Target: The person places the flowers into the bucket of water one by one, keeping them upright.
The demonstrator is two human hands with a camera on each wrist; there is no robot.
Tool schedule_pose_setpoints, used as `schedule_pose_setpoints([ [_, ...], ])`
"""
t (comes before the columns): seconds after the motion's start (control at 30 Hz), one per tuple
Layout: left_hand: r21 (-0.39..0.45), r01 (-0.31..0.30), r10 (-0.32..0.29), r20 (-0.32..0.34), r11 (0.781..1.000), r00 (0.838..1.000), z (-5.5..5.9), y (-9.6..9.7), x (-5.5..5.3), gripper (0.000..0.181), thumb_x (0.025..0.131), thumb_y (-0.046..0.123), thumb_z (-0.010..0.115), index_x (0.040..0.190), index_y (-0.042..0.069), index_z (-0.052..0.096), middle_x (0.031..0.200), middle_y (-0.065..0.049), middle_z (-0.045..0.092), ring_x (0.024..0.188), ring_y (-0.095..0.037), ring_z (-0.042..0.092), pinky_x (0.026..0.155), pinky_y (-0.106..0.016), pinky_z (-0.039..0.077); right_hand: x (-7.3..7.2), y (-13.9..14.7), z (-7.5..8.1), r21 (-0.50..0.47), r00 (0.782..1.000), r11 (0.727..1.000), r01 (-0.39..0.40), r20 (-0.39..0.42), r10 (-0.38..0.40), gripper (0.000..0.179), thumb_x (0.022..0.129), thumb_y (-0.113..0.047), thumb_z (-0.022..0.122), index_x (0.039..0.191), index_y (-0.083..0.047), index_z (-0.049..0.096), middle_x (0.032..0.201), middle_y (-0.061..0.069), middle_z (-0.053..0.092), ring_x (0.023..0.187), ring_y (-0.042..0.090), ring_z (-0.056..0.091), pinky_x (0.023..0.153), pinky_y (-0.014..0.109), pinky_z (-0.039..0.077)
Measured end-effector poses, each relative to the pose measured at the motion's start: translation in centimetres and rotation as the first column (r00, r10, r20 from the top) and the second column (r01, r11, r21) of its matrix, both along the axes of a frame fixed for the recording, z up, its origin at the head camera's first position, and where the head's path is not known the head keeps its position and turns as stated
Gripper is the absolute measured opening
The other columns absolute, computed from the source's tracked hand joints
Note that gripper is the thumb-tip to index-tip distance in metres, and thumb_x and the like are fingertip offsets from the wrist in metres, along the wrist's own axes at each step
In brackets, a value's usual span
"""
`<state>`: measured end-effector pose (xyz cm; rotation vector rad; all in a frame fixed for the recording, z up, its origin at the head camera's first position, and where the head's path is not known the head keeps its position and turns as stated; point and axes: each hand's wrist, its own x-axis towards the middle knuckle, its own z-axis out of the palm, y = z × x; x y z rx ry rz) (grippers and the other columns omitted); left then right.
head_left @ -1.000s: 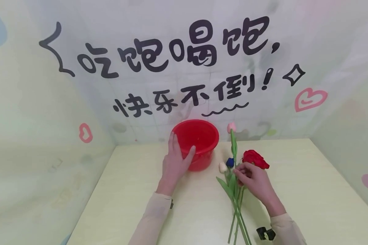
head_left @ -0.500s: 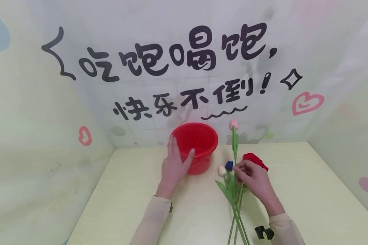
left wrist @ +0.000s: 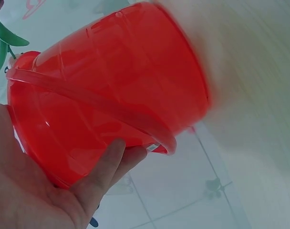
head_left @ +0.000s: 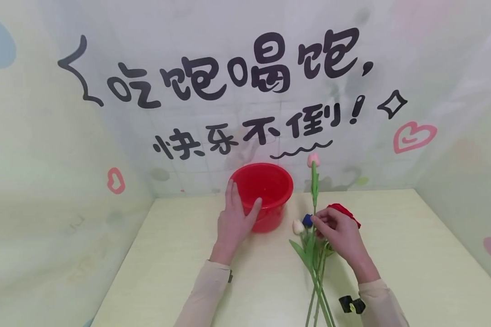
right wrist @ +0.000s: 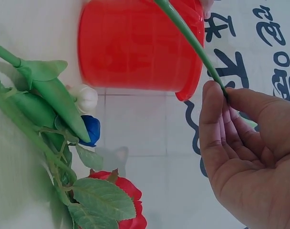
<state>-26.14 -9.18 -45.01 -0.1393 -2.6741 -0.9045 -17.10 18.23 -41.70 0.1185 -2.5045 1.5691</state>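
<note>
In the head view my left hand (head_left: 235,227) grips the side of a red plastic bucket (head_left: 270,218), fingers at the left of the rim and thumb at its front. The left wrist view shows two fingers (left wrist: 109,164) along the outer wall, below the bucket's red handle (left wrist: 97,100). My right hand (head_left: 341,236) pinches the green stem (right wrist: 192,45) of a pink tulip (head_left: 313,160) between thumb and fingertips. This tulip stands upright above the other flowers, to the right of the bucket. The right hand partly covers a red rose (head_left: 348,212).
A white tulip (head_left: 298,226) and a blue flower (head_left: 307,220) lie on the pale table (head_left: 172,272) beside the bucket, their stems crossing toward the front. The rose has green leaves (right wrist: 104,198). A printed backdrop (head_left: 204,27) stands right behind the bucket.
My right hand has lifted the pink tulip a little higher, toward the backdrop, and now covers more of the rose. The left hand and the bucket stay in place.
</note>
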Motion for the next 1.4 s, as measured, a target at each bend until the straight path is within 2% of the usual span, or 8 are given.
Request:
schedule_pose_setpoints([
  [0.17, 0.013, 0.013, -0.013, 0.005, 1.000, 1.000, -0.1, 0.5, -0.2, 0.110, 0.091, 0.056, 0.075, 0.170, 0.018, 0.009, 0.160, -0.005, 0.040, 0.087, -0.021, 0.070, 0.081, -0.039, 0.064, -0.1, 0.2, 0.2, -0.001, 1.000, 1.000, 0.015, 0.002, -0.015, 0.018, 0.101, -0.014, 0.073, 0.111, 0.001, 0.072, 0.093, 0.016, 0.073, 0.074, 0.030, 0.072, 0.067, 0.028, 0.061],
  [0.3, 0.023, 0.008, -0.009, 0.019, 1.000, 1.000, 0.1, 0.7, 0.0, 0.111, 0.090, 0.055, 0.077, 0.170, 0.018, 0.010, 0.159, -0.005, 0.041, 0.089, -0.022, 0.070, 0.081, -0.040, 0.064, -0.3, 0.2, 0.3, -0.003, 1.000, 1.000, 0.017, -0.002, -0.017, 0.018, 0.102, -0.014, 0.072, 0.112, 0.001, 0.072, 0.096, 0.017, 0.073, 0.075, 0.032, 0.073, 0.068, 0.026, 0.061],
  [0.53, 0.018, -0.003, 0.002, 0.021, 1.000, 1.000, 0.1, 0.5, 0.4, 0.110, 0.090, 0.054, 0.077, 0.170, 0.018, 0.010, 0.159, -0.005, 0.042, 0.084, -0.020, 0.069, 0.080, -0.039, 0.064, -0.7, -0.2, 0.5, -0.016, 1.000, 1.000, 0.022, -0.002, -0.022, 0.022, 0.103, -0.019, 0.072, 0.113, 0.000, 0.072, 0.092, 0.012, 0.073, 0.073, 0.025, 0.072, 0.069, 0.026, 0.061],
  [0.8, 0.001, 0.000, 0.000, 0.009, 1.000, 1.000, -0.1, 0.4, 0.4, 0.109, 0.091, 0.056, 0.075, 0.170, 0.017, 0.010, 0.158, -0.006, 0.043, 0.075, -0.015, 0.065, 0.077, -0.037, 0.064, -1.5, -0.5, 0.5, -0.011, 1.000, 1.000, 0.001, -0.023, -0.001, 0.021, 0.103, -0.021, 0.071, 0.112, -0.002, 0.071, 0.093, 0.014, 0.074, 0.075, 0.030, 0.073, 0.071, 0.028, 0.061],
  [1.0, -0.002, 0.000, 0.000, 0.024, 1.000, 1.000, 0.1, 0.3, 0.5, 0.109, 0.091, 0.056, 0.075, 0.170, 0.016, 0.011, 0.159, -0.006, 0.041, 0.074, -0.015, 0.065, 0.077, -0.036, 0.064, -2.0, -0.9, 1.5, -0.011, 0.999, 1.000, -0.011, -0.048, 0.011, 0.023, 0.104, -0.022, 0.070, 0.112, 0.000, 0.071, 0.091, 0.013, 0.075, 0.076, 0.033, 0.074, 0.071, 0.026, 0.060],
  [1.23, -0.009, -0.007, 0.008, 0.028, 1.000, 1.000, 0.2, 0.1, 0.5, 0.109, 0.091, 0.057, 0.074, 0.170, 0.018, 0.009, 0.158, -0.006, 0.042, 0.075, -0.015, 0.065, 0.077, -0.035, 0.064, -2.7, -1.2, 3.2, 0.018, 0.997, 1.000, -0.004, -0.077, 0.006, 0.025, 0.104, -0.025, 0.070, 0.112, -0.001, 0.071, 0.093, 0.012, 0.076, 0.076, 0.028, 0.075, 0.076, 0.027, 0.060],
  [1.4, -0.002, -0.007, 0.008, 0.023, 1.000, 1.000, 0.3, 0.0, 0.4, 0.110, 0.091, 0.056, 0.075, 0.170, 0.019, 0.009, 0.156, -0.005, 0.045, 0.069, -0.011, 0.062, 0.075, -0.034, 0.064, -3.3, -1.4, 3.4, 0.001, 0.996, 1.000, -0.015, -0.087, 0.015, 0.025, 0.104, -0.023, 0.070, 0.113, 0.000, 0.070, 0.097, 0.017, 0.075, 0.077, 0.031, 0.075, 0.075, 0.028, 0.061],
])
